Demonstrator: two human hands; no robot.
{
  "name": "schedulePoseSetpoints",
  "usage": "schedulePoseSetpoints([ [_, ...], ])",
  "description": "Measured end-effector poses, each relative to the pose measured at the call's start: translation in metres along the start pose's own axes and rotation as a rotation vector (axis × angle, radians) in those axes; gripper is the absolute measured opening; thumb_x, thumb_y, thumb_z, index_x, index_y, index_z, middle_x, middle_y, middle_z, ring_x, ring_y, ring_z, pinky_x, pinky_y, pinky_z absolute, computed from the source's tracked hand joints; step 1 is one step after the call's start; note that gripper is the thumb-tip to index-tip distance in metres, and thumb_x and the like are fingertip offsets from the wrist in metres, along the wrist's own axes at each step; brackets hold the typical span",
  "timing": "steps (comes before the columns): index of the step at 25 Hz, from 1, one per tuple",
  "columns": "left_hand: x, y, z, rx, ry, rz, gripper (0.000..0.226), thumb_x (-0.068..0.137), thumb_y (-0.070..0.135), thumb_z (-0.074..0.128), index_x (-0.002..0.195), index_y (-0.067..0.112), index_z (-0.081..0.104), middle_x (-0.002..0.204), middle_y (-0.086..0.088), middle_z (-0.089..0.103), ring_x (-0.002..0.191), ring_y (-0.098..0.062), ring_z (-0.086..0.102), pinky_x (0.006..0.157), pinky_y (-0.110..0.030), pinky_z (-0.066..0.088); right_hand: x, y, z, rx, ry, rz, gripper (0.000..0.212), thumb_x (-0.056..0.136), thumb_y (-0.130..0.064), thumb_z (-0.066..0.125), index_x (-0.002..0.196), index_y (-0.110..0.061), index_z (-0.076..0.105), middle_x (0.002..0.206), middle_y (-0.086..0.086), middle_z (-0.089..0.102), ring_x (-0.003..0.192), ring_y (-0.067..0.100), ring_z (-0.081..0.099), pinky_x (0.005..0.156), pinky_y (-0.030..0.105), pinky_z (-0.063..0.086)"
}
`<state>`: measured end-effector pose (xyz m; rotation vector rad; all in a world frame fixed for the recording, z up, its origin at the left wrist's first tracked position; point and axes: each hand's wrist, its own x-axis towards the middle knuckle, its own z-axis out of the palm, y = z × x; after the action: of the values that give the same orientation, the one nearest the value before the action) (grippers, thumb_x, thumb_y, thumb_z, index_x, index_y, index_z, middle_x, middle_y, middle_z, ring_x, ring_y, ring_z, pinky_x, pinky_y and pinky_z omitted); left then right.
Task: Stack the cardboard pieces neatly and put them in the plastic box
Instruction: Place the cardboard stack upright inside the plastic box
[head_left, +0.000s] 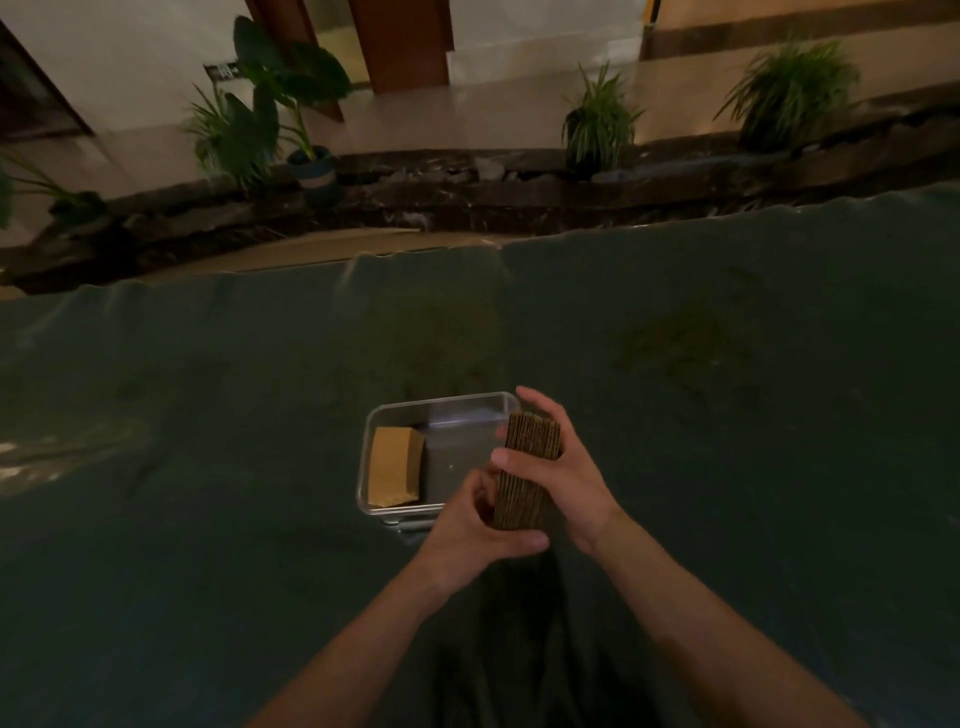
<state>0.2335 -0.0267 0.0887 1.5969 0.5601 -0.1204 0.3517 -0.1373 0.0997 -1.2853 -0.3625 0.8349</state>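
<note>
A clear plastic box (415, 405) sits on the dark green table cover, just beyond my hands. One stack of tan cardboard pieces (395, 466) lies inside it against its left wall. A second stack of cardboard pieces (527, 473) stands on edge, its corrugated edges facing me, over the box's right end. My right hand (563, 467) grips this stack from the right and the far end. My left hand (467, 535) clasps its near end from the left, fingers curled under it.
The dark green cover (208, 441) spreads across the whole table, with faint stains at the far right. Beyond the far edge runs a dark stone ledge (467, 192) with several potted plants (597, 124).
</note>
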Motion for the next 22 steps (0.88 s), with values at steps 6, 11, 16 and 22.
schedulePoseSetpoints([
  [6,0.016,-0.013,-0.013,0.011,-0.021,-0.064,0.078,0.061,0.029,0.092,0.123,0.040,0.046,0.123,0.015,0.061,0.116,0.001,0.056,0.090,-0.019,0.047,0.023,0.020,0.016,0.088,0.125,0.096,0.052,0.063,-0.029,0.089,0.110,-0.031,0.067,0.116,0.010,0.066,0.107,0.031,0.066,0.085,0.049,0.058],
  [11,0.036,-0.007,-0.037,-0.115,-0.026,-0.079,0.064,0.063,0.050,0.086,0.116,0.033,0.054,0.122,0.006,0.065,0.110,-0.003,0.065,0.085,-0.023,0.055,0.055,0.008,0.016,0.286,0.069,0.161,0.055,0.065,-0.019,0.088,0.116,-0.019,0.065,0.114,0.018,0.065,0.093,0.031,0.071,0.077,0.043,0.059],
  [16,0.070,0.000,-0.069,-0.653,-0.275,-0.228,0.058,0.090,0.044,0.067,0.142,0.025,0.050,0.140,-0.015,0.058,0.130,-0.034,0.055,0.108,-0.053,0.044,0.083,-0.002,0.009,0.409,-0.090,0.133,0.051,0.074,-0.019,0.078,0.123,-0.019,0.060,0.108,0.014,0.070,0.101,0.034,0.068,0.080,0.045,0.057],
  [22,0.101,0.000,-0.078,-0.733,-0.424,-0.313,0.049,0.082,0.031,0.073,0.130,0.033,0.062,0.136,-0.016,0.059,0.125,-0.036,0.058,0.105,-0.052,0.045,0.101,0.008,0.008,0.420,-0.206,0.117,0.041,0.083,-0.019,0.067,0.123,-0.020,0.058,0.109,0.015,0.066,0.111,0.034,0.061,0.095,0.050,0.052],
])
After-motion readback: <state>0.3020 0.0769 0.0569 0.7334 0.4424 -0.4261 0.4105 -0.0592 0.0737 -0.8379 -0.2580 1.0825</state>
